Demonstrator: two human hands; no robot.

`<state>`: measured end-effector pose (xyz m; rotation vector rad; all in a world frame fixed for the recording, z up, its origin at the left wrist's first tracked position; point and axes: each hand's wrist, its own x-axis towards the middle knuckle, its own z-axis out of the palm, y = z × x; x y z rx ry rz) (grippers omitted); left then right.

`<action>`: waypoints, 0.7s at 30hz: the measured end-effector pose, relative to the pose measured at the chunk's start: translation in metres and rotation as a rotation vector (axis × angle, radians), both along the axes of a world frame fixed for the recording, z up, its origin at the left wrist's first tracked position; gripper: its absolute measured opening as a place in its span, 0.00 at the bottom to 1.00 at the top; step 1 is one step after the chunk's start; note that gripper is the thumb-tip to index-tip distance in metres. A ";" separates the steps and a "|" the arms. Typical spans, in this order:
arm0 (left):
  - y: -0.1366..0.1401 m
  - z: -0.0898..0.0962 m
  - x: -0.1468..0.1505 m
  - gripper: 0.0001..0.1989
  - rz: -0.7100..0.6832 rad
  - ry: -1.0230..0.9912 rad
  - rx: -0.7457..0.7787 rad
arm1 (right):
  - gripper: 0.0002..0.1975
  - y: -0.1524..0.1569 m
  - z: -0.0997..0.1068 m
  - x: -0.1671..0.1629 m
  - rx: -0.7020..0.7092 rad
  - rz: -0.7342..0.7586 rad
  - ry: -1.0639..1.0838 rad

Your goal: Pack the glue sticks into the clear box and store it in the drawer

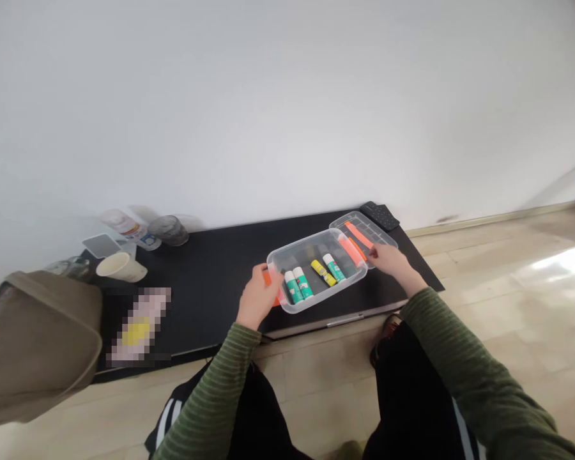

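A clear plastic box point(311, 305) without its lid on stands on the black table. Inside lie several glue sticks: two green-and-white glue sticks point(298, 285) side by side at the left, a yellow glue stick point(322, 272) and another green-and-white glue stick point(334, 268) to the right. My left hand point(259, 295) grips the box's left end, by an orange latch point(276, 295). At the right end, the closed fingers of my right hand point(388, 260) pinch the end of a swung-out orange latch point(359, 235). Behind that hand rests the clear lid point(338, 220).
The black table point(211, 281) stands against a white wall. At its left are a paper cup point(122, 267), a glass point(168, 230), a white bottle point(130, 228) and a brown bag point(38, 345). A blurred-out pink item point(146, 313) lies near the front. A dark object point(381, 215) sits behind the lid.
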<state>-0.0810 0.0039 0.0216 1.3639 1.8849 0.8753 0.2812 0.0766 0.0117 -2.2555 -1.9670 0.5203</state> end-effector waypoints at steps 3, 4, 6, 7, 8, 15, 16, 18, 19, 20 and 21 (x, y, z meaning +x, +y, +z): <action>-0.012 0.000 0.001 0.30 -0.035 -0.013 -0.033 | 0.09 0.002 -0.020 0.001 -0.104 0.149 0.006; -0.014 0.000 0.001 0.29 -0.052 -0.025 -0.016 | 0.08 0.001 -0.023 0.000 -0.106 0.178 0.004; -0.013 -0.001 0.001 0.26 -0.083 -0.041 0.020 | 0.06 -0.001 -0.025 -0.005 -0.087 0.200 -0.011; -0.012 -0.002 0.000 0.25 -0.093 -0.047 0.033 | 0.05 -0.002 -0.024 -0.007 -0.063 0.204 -0.021; -0.009 -0.004 -0.001 0.24 -0.098 -0.056 0.043 | 0.04 -0.004 -0.022 -0.009 -0.028 0.213 -0.029; 0.007 -0.013 -0.005 0.26 -0.084 -0.153 0.077 | 0.12 -0.009 0.002 -0.010 0.515 -0.008 0.022; 0.008 -0.014 -0.004 0.26 -0.082 -0.164 0.084 | 0.12 -0.010 0.006 -0.007 0.597 -0.060 0.052; 0.010 -0.015 -0.003 0.26 -0.088 -0.180 0.098 | 0.12 -0.012 0.014 -0.003 0.742 -0.150 0.115; 0.011 -0.016 -0.003 0.25 -0.092 -0.183 0.103 | 0.12 -0.012 0.018 -0.001 0.814 -0.191 0.148; 0.012 -0.017 -0.003 0.25 -0.094 -0.183 0.107 | 0.13 -0.012 0.022 0.001 0.889 -0.231 0.190; 0.013 -0.017 -0.003 0.25 -0.096 -0.186 0.109 | 0.13 -0.012 0.025 0.003 0.966 -0.272 0.250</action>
